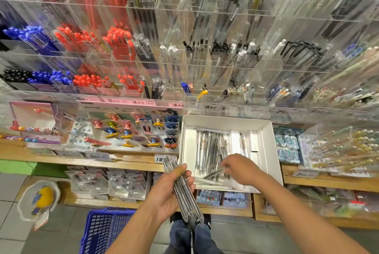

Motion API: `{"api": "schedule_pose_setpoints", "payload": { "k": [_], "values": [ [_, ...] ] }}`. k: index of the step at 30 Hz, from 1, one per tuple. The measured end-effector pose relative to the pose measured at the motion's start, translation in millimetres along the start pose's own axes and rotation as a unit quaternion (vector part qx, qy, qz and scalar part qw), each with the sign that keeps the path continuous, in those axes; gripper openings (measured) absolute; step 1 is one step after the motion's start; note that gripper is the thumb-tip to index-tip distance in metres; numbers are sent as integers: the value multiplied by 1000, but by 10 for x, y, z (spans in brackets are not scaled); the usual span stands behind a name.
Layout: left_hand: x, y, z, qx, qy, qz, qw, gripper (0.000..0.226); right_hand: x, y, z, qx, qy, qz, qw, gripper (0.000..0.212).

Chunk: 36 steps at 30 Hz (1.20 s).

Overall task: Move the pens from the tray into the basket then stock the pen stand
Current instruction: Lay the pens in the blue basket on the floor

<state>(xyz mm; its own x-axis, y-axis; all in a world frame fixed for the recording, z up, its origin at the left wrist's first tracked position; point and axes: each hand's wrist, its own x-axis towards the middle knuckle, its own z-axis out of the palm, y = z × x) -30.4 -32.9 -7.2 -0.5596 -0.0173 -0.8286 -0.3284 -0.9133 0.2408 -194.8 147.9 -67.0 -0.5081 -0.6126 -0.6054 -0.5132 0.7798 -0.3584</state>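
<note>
**Head view: pens leaving the tray**

Left hand (168, 190) has its grip wrapped round a bundle of clear pens (185, 196). Right hand (242, 168) pinches one pen (214, 172) over the white tray (266, 141) — blue basket (104, 227) waits on the floor.

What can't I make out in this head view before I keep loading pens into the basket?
- Basket: cut off by the bottom edge and partly behind the left forearm, so its contents are unseen.
- Tray: near end hidden by the right hand; remaining pens uncountable.
- Bundle of pens: the left hand covers part; count unclear.
- Pen stand: blurred; free slots unreadable.
</note>
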Motion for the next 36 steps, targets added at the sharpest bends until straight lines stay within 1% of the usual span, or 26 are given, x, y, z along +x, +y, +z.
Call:
{"api": "schedule_pose_setpoints", "payload": {
  "k": [2,4,7,9,11,13,18,20,24,27,28,30,31,32,34,35,36],
  "values": [
    [19,16,13,11,-1,0,1000,17,-179,-75,-226,116,52,-24,992,8],
    [34,33,39,25,-6,1,1000,19,-365,-182,-427,200,77,-62,975,9],
    [27,49,87,51,-36,6,998,28,-536,-374,-626,277,44,-119,953,4],
    [16,50,117,71,-52,15,996,41,-542,-505,-680,298,14,-152,942,9],
    [10,41,140,101,-69,19,992,48,-502,-631,-677,309,3,-166,936,8],
    [2,21,154,128,-78,20,988,49,-438,-724,-636,316,9,-168,934,6],
    [-7,34,131,162,-73,48,983,42,-341,-849,-569,315,29,-165,934,13],
    [-11,56,113,176,-74,59,980,41,-337,-869,-580,330,42,-172,927,14],
    [-1,114,75,182,-96,69,976,51,-311,-880,-619,379,29,-187,906,15],
    [27,98,69,206,-114,41,971,63,-251,-926,-480,418,21,-165,893,4],
    [35,81,73,209,-115,30,971,62,-227,-929,-425,440,21,-156,884,2],
    [58,36,66,191,-114,15,975,47,-124,-867,-328,477,22,-136,868,9],
    [68,16,55,172,-111,8,979,39,-38,-797,-286,469,37,-115,875,10],
    [74,5,37,150,-105,-1,983,36,68,-704,-245,427,69,-86,898,10],
    [76,-9,-5,109,-94,-18,989,34,280,-460,-158,256,139,-27,956,17],
    [70,-11,-25,96,-89,-24,991,30,366,-336,-98,163,147,-17,976,23],
    [64,-10,-40,85,-82,-29,993,25,438,-222,-31,74,134,-24,988,29]
  ]
}}
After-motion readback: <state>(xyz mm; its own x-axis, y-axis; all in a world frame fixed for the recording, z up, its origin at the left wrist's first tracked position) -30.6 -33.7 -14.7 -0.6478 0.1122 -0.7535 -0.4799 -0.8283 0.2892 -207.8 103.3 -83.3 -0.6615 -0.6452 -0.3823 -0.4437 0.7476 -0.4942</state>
